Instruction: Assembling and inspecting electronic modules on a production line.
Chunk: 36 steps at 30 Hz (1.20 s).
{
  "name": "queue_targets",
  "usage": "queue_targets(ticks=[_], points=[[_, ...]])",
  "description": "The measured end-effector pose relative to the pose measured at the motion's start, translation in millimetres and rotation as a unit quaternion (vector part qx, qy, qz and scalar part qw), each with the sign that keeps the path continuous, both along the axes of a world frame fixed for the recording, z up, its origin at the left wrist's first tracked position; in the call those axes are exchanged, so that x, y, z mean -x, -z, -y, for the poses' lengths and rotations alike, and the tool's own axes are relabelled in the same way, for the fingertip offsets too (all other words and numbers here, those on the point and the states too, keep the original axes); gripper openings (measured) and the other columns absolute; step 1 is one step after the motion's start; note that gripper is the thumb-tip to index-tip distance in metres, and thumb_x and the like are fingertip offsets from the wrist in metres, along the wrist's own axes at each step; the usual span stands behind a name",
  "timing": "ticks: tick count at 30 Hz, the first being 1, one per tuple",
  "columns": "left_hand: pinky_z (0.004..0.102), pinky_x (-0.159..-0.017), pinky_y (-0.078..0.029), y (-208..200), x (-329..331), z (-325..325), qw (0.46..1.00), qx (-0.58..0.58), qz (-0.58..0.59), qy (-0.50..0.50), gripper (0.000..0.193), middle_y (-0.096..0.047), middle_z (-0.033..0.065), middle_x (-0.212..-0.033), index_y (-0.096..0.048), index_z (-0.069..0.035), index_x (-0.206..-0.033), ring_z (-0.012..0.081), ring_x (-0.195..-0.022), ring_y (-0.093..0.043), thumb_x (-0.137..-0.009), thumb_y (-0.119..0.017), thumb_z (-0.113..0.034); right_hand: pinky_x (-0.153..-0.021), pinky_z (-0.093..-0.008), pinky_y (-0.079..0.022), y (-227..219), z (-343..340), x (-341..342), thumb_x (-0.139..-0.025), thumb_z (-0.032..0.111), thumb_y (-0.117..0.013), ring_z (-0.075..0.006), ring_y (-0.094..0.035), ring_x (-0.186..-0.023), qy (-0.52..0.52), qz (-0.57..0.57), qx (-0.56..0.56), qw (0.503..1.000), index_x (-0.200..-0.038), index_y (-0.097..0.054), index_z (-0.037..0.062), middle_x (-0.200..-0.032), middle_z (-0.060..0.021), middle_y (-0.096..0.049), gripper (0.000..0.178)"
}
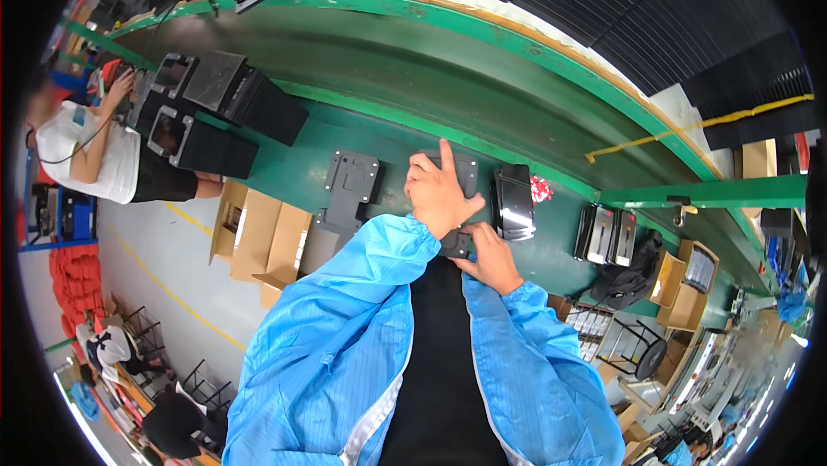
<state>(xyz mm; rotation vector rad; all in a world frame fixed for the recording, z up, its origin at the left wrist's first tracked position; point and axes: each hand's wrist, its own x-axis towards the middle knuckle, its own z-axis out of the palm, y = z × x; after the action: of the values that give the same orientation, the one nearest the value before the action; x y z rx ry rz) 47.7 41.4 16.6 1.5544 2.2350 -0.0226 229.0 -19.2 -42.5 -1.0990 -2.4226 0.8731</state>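
Observation:
Under my hands on the green bench lies a dark grey moulded housing (467,175), wide at its far end and narrower near me. My left hand (436,194) rests over its middle, index finger and thumb spread, other fingers bent; the palm hides part of it. At the near end my right hand (491,263) grips the edge, with its fingertips on the surface. A similar housing (350,189) with small holes lies apart on the left. Just right of my hands sits a stack of glossy black panels (514,201).
A red-and-white patterned item (540,189) lies beside the panels, with more black stacks (594,233) farther right. Large black boxes (250,100) stand at the left, near open cartons (263,238). A person (95,152) works there. A green shelf beam (534,48) runs above the bench.

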Motion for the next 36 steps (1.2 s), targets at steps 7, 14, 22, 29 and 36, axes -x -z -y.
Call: queue_targets(ticks=[7, 14, 22, 29, 36], points=[[0.0514, -0.089, -0.056, 42, 142, 38, 0.998, -0.051, -0.028, 0.036, 0.119, -0.046, 0.035, -0.132, -0.026, -0.019, -0.163, 0.0503, -0.107, -0.058, -0.066, -0.081, -0.061, -0.075, -0.0427, -0.056, -21, -7, 8, -0.079, 0.046, -0.081, -0.0348, -0.068, -0.091, 0.044, 0.019, 0.016, 0.999, -0.128, -0.054, 0.003, -0.1, -0.0108, -0.066, 0.071], [0.0509, -0.089, -0.056, 88, 165, 49, 0.993, -0.059, -0.098, 0.033, 0.118, -0.046, 0.0309, -0.134, -0.029, -0.025, -0.161, 0.0502, -0.112, -0.056, -0.063, -0.086, -0.059, -0.066, -0.044, -0.057, -51, -27, 109, -0.08, 0.057, -0.074, -0.0376, -0.072, -0.076, 0.153, 0.308, 0.026, 0.939, -0.155, -0.033, 0.0013, -0.086, -0.0184, -0.071, 0.102], [0.0494, -0.09, -0.055, 95, 161, 57, 0.989, -0.054, -0.136, -0.012, 0.101, -0.043, 0.0314, -0.143, -0.036, -0.016, -0.158, 0.05, -0.114, -0.058, -0.076, -0.08, -0.056, -0.066, -0.0511, -0.058, -67, -50, 70, -0.083, 0.05, -0.072, -0.0449, -0.07, -0.082, 0.105, 0.134, 0.157, 0.973, -0.16, -0.027, 0.0102, -0.095, -0.0276, -0.07, 0.097], [0.0508, -0.099, -0.051, 48, 81, 30, 0.959, -0.174, 0.226, -0.006, 0.095, -0.047, 0.0346, -0.135, -0.034, -0.008, -0.157, 0.0516, -0.113, -0.059, -0.085, -0.074, -0.055, -0.082, -0.0561, -0.056, 30, -66, -28, -0.087, 0.05, -0.068, -0.0496, -0.068, -0.09, 0.336, 0.253, 0.096, 0.902, -0.16, -0.029, 0.0238, -0.128, -0.034, -0.057, 0.087], [0.0479, -0.082, -0.058, 19, 10, 11, 0.995, -0.063, 0.062, 0.036, 0.114, -0.045, 0.0369, -0.13, -0.028, -0.012, -0.161, 0.0503, -0.1, -0.062, -0.075, -0.075, -0.069, -0.089, -0.0599, -0.053, 51, -64, -27, -0.078, 0.051, -0.079, -0.0486, -0.061, -0.115, 0.327, 0.306, 0.002, 0.894, -0.163, -0.019, 0.0255, -0.141, -0.0302, -0.044, 0.107]])
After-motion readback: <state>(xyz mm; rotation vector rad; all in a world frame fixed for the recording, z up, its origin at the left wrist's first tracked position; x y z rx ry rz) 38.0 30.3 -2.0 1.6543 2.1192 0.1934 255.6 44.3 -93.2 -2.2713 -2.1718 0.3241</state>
